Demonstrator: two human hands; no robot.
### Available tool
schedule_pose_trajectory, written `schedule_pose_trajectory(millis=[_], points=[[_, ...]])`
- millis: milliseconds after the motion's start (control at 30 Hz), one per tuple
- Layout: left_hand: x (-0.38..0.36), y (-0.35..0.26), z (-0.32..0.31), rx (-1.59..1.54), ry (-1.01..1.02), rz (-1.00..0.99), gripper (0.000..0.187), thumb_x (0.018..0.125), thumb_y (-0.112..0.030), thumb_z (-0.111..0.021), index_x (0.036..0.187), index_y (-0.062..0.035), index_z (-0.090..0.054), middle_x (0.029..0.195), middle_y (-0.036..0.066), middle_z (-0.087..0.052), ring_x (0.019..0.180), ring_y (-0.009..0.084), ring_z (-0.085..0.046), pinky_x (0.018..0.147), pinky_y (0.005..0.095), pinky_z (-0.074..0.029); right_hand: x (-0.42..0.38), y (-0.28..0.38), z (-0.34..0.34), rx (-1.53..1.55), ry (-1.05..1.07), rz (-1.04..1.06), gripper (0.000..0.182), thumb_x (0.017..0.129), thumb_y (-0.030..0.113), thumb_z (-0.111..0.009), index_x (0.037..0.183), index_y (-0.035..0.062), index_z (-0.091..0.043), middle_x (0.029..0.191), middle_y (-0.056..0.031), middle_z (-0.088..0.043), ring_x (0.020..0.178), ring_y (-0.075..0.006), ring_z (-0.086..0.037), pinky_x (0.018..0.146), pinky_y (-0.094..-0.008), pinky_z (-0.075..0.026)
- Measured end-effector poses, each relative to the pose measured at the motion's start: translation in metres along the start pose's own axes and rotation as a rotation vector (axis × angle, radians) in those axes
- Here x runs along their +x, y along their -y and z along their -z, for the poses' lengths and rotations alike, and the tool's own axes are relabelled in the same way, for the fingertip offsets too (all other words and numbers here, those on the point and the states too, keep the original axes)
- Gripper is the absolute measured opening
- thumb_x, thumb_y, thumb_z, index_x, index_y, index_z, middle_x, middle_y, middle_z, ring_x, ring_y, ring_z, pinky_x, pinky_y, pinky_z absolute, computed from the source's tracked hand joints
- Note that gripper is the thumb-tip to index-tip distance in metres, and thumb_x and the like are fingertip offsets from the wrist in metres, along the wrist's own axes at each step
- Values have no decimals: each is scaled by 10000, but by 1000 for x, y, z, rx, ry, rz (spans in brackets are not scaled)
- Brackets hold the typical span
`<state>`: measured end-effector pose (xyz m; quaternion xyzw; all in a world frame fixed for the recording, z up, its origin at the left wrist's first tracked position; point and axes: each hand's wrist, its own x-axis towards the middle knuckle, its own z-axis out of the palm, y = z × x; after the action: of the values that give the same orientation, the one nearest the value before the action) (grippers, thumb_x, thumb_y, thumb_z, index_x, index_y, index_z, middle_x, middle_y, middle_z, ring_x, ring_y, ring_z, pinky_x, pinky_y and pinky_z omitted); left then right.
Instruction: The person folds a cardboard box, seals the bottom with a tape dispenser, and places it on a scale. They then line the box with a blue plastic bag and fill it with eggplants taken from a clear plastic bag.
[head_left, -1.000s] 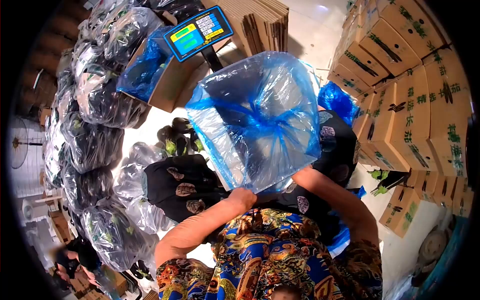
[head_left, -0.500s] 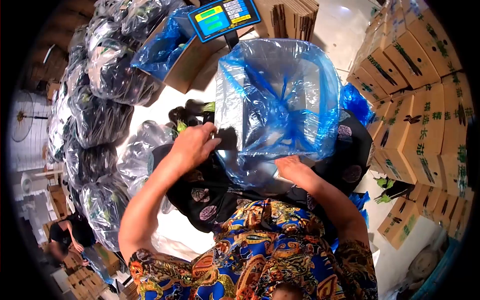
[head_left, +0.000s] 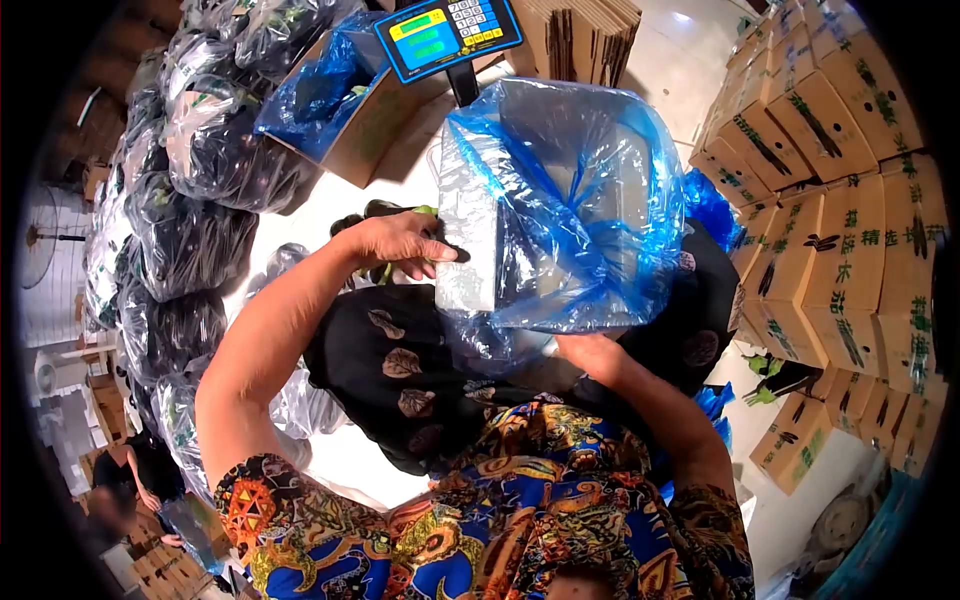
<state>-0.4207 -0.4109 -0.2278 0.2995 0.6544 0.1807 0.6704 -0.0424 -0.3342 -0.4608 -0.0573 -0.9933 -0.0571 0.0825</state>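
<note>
A clear blue plastic bag (head_left: 590, 230) lies spread and crumpled over a pale box-shaped container (head_left: 468, 235) in front of me. My left hand (head_left: 405, 243) is at the container's left side, fingers stretched toward its edge, with nothing visible in them. Dark eggplants (head_left: 378, 212) with green caps lie just behind that hand, partly covered by it. My right hand (head_left: 590, 352) is closed at the near edge of the bag, its fingertips hidden under the plastic.
A scale display (head_left: 448, 38) stands behind the bag. Left of it is a carton (head_left: 355, 150) lined with blue plastic. Bagged eggplants (head_left: 190, 235) are piled at the left, printed cartons (head_left: 850, 250) stacked at the right. Another person (head_left: 150, 475) is at the lower left.
My left hand has moved up and slightly right, closer to the container's edge. My right hand has dropped a little, and the bag's near rim has shifted and hangs lower.
</note>
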Motion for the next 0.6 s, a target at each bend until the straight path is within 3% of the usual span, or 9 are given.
schedule_pose_trajectory(millis=[200, 233, 300, 367, 400, 467, 533, 567, 600], points=[[39, 47, 8, -233, 96, -6, 412, 832, -227, -745, 1153, -11, -603, 945, 65, -682, 730, 134, -639, 620, 243, -547, 6, 16, 54, 74, 247, -95, 400, 901, 154, -460, 1267, 1, -512, 1227, -236, -531, 1150, -338, -515, 1016, -463, -373], [57, 70, 8, -156, 220, -17, 420, 843, -203, -734, 1194, -16, -599, 1011, 91, -681, 838, 162, -645, 726, 260, -538, 8, 19, 70, 100, 314, -101, 408, 896, 140, -461, 1275, -4, -506, 1241, -239, -522, 1161, -341, -508, 1030, -467, -366], [68, 99, -20, 18, 208, -329, 438, 865, -173, -692, 1257, -26, -566, 1143, 70, -648, 1089, 192, -582, 965, 329, -438, 9, 18, 111, 218, 438, -22, 426, 887, 112, -463, 1293, -14, -495, 1269, -246, -504, 1182, -347, -493, 1057, -476, -352], [31, 76, -41, -687, 458, -526, 492, 865, -184, -679, 1306, -38, -518, 1170, 47, -640, 1088, 165, -583, 957, 323, -449, 8, -1, 174, 473, 615, 160, 286, 856, 99, -511, 1115, -11, -561, 1027, -233, -589, 952, -363, -592, 828, -461, -480], [38, 81, -40, -562, 268, -466, 447, 877, -186, -667, 1278, -37, -538, 1118, 36, -647, 1038, 149, -581, 923, 299, -443, 7, -11, 205, 608, 722, 233, 220, 841, 92, -535, 1026, -10, -594, 906, -227, -631, 837, -371, -642, 713, -453, -544], [45, 85, -29, -330, 54, -366, 374, 896, -178, -641, 1234, -36, -565, 1031, 10, -647, 938, 115, -564, 842, 268, -435, 71, -46, 288, 704, 1195, 248, 177, 860, 130, -557, 1009, 49, -609, 908, -137, -620, 775, -290, -632, 706, -407, -528], [34, 70, -32, -315, 1, -346, 355, 904, -145, -627, 1235, -33, -561, 1014, 2, -640, 905, 97, -551, 810, 251, -429, 84, -82, 302, 1016, 824, 283, 226, 829, 137, -619, 1054, 111, -634, 872, -108, -626, 750, -284, -651, 652, -387, -542], [30, 62, -39, -335, -22, -330, 356, 905, -136, -623, 1238, -31, -558, 1021, 5, -641, 918, 97, -554, 821, 247, -429, 106, -99, 310, 1224, 647, 151, 245, 829, 139, -624, 1071, 120, -647, 912, -88, -644, 784, -268, -657, 700, -373, -548], [34, 63, -43, -410, -3, -383, 357, 906, -137, -622, 1241, -31, -556, 1025, 6, -641, 925, 97, -556, 827, 246, -428, 123, -110, 304, 1160, 506, 57, 208, 861, 145, -609, 1059, 92, -647, 922, -86, -657, 790, -231, -658, 719, -353, -540]])
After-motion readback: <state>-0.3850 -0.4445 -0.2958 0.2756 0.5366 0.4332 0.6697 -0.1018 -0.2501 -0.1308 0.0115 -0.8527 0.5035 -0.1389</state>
